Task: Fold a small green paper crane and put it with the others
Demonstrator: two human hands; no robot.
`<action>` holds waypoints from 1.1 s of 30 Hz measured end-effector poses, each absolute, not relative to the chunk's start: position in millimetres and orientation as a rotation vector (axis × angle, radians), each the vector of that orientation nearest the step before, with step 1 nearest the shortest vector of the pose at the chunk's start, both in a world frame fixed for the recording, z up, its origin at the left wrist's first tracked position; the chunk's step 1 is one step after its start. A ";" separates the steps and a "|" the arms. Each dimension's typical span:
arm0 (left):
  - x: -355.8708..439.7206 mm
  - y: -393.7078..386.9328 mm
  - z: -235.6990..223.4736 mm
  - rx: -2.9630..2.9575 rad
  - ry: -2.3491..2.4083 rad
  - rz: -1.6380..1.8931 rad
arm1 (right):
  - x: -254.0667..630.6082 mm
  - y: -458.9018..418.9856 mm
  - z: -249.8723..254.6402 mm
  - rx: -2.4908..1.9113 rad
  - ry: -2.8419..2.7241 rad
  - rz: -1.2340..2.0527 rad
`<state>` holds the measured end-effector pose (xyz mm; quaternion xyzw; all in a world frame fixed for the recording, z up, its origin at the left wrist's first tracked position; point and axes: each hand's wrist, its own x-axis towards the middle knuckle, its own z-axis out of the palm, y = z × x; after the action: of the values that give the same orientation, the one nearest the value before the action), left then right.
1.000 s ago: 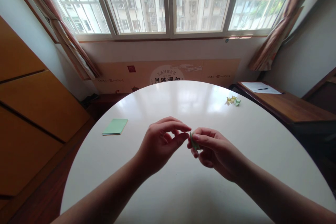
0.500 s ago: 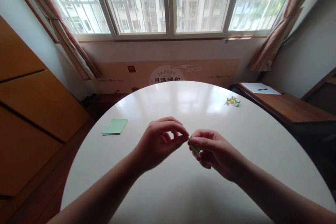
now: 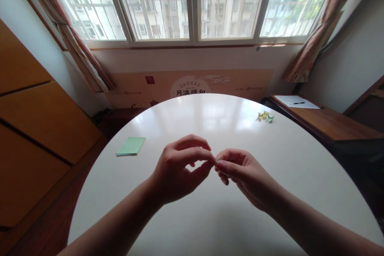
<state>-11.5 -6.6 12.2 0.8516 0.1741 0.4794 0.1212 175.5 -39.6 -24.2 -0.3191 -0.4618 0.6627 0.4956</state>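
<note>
Over the middle of the white table, my left hand [image 3: 181,168] and my right hand [image 3: 244,172] meet fingertip to fingertip. Between them is a small folded piece of green paper [image 3: 219,159], mostly hidden by the fingers. My right thumb and index finger pinch it from the right. From the left, my left thumb and index fingertips close on its edge, with the other left fingers curled above. A stack of square paper [image 3: 131,146], green on top, lies to the left. Several small folded paper figures [image 3: 264,116], yellow and green, lie at the far right.
The round white table [image 3: 192,224] has its curved far edge before a printed panel [image 3: 129,84] and a window. On the right, a wooden side table [image 3: 339,118] bears a white sheet [image 3: 291,101] with a pen. Orange-brown cabinets [image 3: 45,116] stand on the left.
The green paper has turned in my fingers, and much less of it shows now. My left fingers have shifted, the index finger coming lower toward the thumb.
</note>
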 end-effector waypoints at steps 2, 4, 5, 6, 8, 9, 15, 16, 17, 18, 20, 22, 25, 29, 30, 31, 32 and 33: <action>-11.6 -7.0 12.2 2.514 0.493 1.437 | 174.8 -40.5 -23.6 -0.769 -1.112 1.592; -11.8 -7.0 11.6 2.534 0.482 1.460 | 174.2 -41.0 -22.9 -0.775 -1.101 1.576; -11.8 -6.9 11.1 2.543 0.479 1.468 | 174.0 -41.2 -22.6 -0.778 -1.096 1.571; -11.7 -6.9 10.6 2.551 0.480 1.477 | 173.8 -41.3 -22.4 -0.778 -1.089 1.568; -11.2 -7.1 9.9 2.574 0.482 1.499 | 173.4 -41.4 -22.3 -0.775 -1.076 1.572; -10.9 -7.4 9.6 2.587 0.485 1.515 | 173.1 -41.5 -22.5 -0.771 -1.068 1.575; -9.7 -8.3 8.8 2.688 0.484 1.585 | 171.0 -42.0 -24.4 -0.733 -0.981 1.653; -9.9 -7.9 8.7 2.700 0.482 1.587 | 170.8 -41.8 -24.6 -0.727 -0.966 1.662; -10.0 -7.5 8.6 2.710 0.481 1.587 | 170.5 -41.6 -24.6 -0.724 -0.957 1.670; -10.2 -7.0 8.5 2.717 0.476 1.585 | 170.4 -41.4 -24.5 -0.723 -0.952 1.670; -10.4 -6.3 8.7 2.724 0.466 1.582 | 170.5 -41.0 -24.1 -0.729 -0.948 1.667; -10.2 -6.1 9.2 2.728 0.463 1.580 | 170.9 -40.9 -23.5 -0.731 -0.953 1.657; -10.0 -6.7 10.3 2.725 0.463 1.585 | 171.6 -41.4 -22.3 -0.722 -0.972 1.645; -10.3 -7.4 10.3 2.739 0.447 1.599 | 171.8 -42.3 -21.4 -0.707 -0.985 1.627; -10.3 -7.5 10.0 2.749 0.437 1.599 | 171.7 -42.4 -21.4 -0.706 -0.988 1.620; -10.3 -7.5 9.8 2.759 0.430 1.598 | 171.6 -42.4 -21.6 -0.707 -0.992 1.612; -10.1 -7.7 9.6 2.769 0.426 1.594 | 171.5 -42.4 -21.8 -0.709 -0.994 1.606; -9.9 -8.0 9.4 2.779 0.425 1.586 | 171.4 -42.4 -21.9 -0.711 -0.993 1.601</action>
<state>-9.9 -8.0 9.4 0.8601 0.1315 0.4910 -0.0432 171.4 -42.4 -21.9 -0.2983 -0.4169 0.6720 0.5345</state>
